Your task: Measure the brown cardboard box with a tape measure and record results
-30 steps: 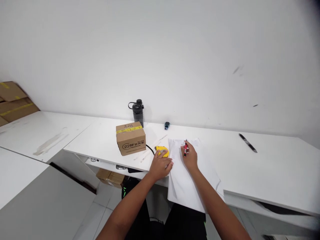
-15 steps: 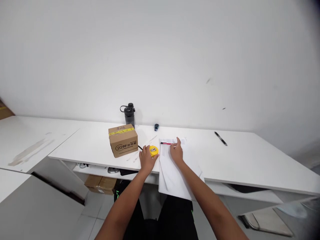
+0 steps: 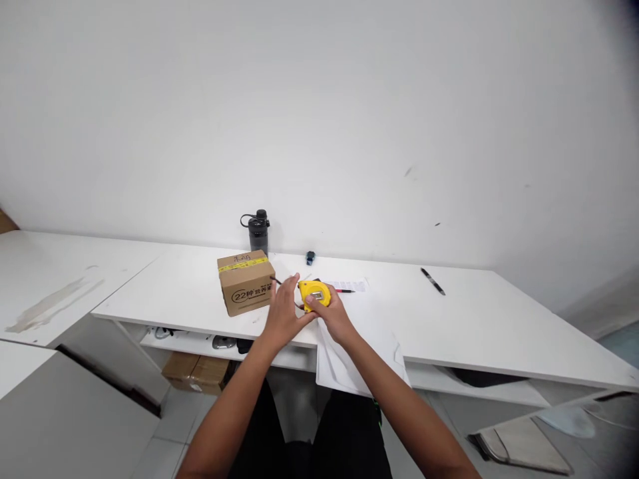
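Observation:
A yellow tape measure [image 3: 314,295] is held up over the desk's front part, gripped by my right hand [image 3: 335,316] with the thumb on its face. Close to its left side is my left hand [image 3: 283,313], fingers spread and thumb stretched toward the right hand. A dark cord, probably the tape measure's strap, shows by the left fingers. Behind the right hand, a red and black pen [image 3: 345,291] lies on the white paper sheets [image 3: 344,362], which hang over the desk edge. The brown cardboard box [image 3: 247,285] with yellow tape stands left of my left hand.
A dark bottle [image 3: 258,234] stands behind the box. Near the wall sits a small dark object [image 3: 310,257]. A black pen [image 3: 432,281] lies on the right of the white desk [image 3: 464,319]. Under it are a shelf [image 3: 194,342] and another cardboard box [image 3: 194,372].
The tape measure has been lifted and moved right, passing from my left hand to my right. My right hand has let go of the red and black pen on the paper. My left hand has opened.

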The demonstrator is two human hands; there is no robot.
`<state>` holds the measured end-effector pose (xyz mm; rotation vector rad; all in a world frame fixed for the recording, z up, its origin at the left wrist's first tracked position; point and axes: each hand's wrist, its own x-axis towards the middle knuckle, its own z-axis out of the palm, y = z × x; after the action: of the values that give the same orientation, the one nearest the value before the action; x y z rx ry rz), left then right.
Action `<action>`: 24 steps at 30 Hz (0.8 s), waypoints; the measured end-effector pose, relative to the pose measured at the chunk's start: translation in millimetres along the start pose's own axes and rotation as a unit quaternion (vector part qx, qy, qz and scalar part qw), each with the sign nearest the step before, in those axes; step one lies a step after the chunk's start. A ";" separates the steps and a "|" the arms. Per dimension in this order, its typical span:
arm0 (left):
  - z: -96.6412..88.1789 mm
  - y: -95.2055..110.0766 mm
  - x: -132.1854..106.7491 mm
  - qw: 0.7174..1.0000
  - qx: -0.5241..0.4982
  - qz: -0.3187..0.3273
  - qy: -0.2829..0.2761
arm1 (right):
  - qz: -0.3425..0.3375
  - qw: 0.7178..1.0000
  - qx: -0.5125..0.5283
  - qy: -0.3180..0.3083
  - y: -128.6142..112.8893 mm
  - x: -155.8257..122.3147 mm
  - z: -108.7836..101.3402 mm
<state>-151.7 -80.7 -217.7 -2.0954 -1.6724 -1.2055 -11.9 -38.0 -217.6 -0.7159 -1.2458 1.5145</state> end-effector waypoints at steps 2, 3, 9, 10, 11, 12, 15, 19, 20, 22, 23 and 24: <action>-28.6 -18.4 14.7 0.993 0.094 -0.011 -0.075 | -0.014 1.000 -0.010 0.025 -7.5 -4.9 2.3; -41.3 -30.9 21.9 0.984 0.139 -0.032 -0.104 | -0.017 0.999 -0.012 0.034 -10.4 -7.2 2.2; -84.4 -99.8 39.8 0.935 0.249 -0.092 -0.234 | -0.017 0.997 0.050 0.063 -16.2 -12.6 -4.0; -87.9 -103.2 37.0 0.935 0.245 -0.077 -0.246 | -0.016 0.996 0.067 0.054 -16.8 -11.1 -5.3; -91.0 -103.8 32.9 0.935 0.240 -0.060 -0.254 | -0.014 0.996 0.082 0.041 -17.6 -9.1 -6.5; -93.8 -102.0 27.5 0.936 0.236 -0.042 -0.258 | -0.012 0.995 0.095 0.027 -18.9 -6.5 -7.2; -101.5 -88.9 8.4 0.940 0.206 0.008 -0.272 | -0.006 0.992 0.129 -0.011 -24.7 2.8 -4.2; -111.7 -68.6 -10.5 0.948 0.130 0.056 -0.285 | 0.018 0.987 0.148 -0.058 -33.3 13.0 14.4; -114.5 -63.7 -12.2 0.954 0.108 0.055 -0.276 | 0.021 0.987 0.141 -0.072 -34.7 14.7 20.4; -120.2 -53.7 -11.2 0.970 0.062 0.019 -0.234 | 0.014 0.989 0.117 -0.092 -36.6 16.8 32.2; -122.9 -48.5 -8.6 0.978 0.034 -0.017 -0.204 | 0.002 0.990 0.102 -0.100 -37.2 17.2 37.7; -125.5 -43.2 -4.9 0.983 -0.001 -0.063 -0.172 | -0.016 0.990 0.087 -0.107 -37.8 17.1 42.7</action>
<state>-248.3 -145.5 -153.8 -2.3364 -1.9721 -0.9140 -43.1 -38.3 -166.8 -0.4257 -1.2566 1.6841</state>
